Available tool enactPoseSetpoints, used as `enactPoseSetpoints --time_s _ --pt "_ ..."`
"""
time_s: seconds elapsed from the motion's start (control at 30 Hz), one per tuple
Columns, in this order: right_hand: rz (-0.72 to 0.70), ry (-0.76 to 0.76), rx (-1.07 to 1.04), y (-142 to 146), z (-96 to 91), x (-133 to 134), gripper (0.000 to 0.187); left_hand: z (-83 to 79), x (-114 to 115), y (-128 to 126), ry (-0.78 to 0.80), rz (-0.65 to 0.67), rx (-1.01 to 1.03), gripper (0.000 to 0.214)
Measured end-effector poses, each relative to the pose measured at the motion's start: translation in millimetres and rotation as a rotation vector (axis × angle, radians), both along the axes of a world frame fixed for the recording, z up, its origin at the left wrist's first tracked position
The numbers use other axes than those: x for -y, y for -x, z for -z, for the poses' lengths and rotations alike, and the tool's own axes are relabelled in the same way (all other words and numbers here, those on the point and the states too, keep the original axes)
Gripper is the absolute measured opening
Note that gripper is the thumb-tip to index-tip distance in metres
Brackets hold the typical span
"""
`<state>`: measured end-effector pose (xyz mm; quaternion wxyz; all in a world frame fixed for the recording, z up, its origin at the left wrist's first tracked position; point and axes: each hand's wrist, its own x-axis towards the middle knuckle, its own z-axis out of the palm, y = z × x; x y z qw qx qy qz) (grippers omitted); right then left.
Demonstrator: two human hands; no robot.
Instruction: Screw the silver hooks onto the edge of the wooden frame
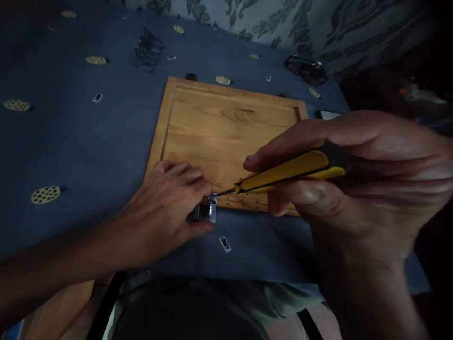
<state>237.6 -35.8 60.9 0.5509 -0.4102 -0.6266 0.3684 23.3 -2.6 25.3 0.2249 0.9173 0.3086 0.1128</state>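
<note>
A wooden panel (212, 118) with a raised frame, like a cabinet door, lies flat on the blue cloth. At its near edge, my left hand (170, 203) pinches a small metal hinge (212, 210) between thumb and fingers. In my right hand (347, 189) is a screwdriver (286, 170) with a yellow and black handle, gripped between thumb and fingers. Its shaft points left and down, with the tip at the hinge. Whether a screw sits under the tip is too small to tell. Several small dark holes run along the panel's near edge, right of the hinge.
The blue tablecloth (71, 141) has a pineapple print. Beyond the panel lie a clear ridged plastic object (147, 49), a pair of dark glasses (307, 69) and a phone-like object (328, 114). A patterned wall covering (269, 21) borders the table's far side.
</note>
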Motion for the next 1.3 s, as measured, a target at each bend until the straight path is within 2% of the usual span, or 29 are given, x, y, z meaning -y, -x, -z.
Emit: enactPoseSetpoints --time_s 0.2,0.33,0.43,0.53,0.77,1.2,1.3 --pt "0.045 0.037 -0.065 3 3.3 0 0.019 -0.8 1 -1 0.024 -0.005 -0.032 0.014" --pt "0.029 -0.072 -0.061 0 11.6 -4 0.017 5.6 -1 0 -0.005 -0.013 -0.001 0.02" --pt "0.172 -0.134 0.05 -6 10.6 -5 0.012 6.4 -1 0 -0.004 -0.02 -0.01 0.021" --pt "0.256 -0.135 0.109 -7 7.7 -4 0.02 4.3 -1 -1 0.008 -0.021 -0.022 0.021" --pt "0.186 -0.113 -0.076 3 11.3 -2 0.012 2.6 -3 -1 0.013 -0.009 -0.019 0.022" --pt "0.057 -0.11 -0.111 1 16.1 -4 0.013 -1.6 -3 -2 0.057 -0.004 -0.063 0.019" --pt "0.114 -0.089 -0.056 3 10.4 0 0.017 -0.7 -1 -1 0.019 0.003 -0.018 0.015"
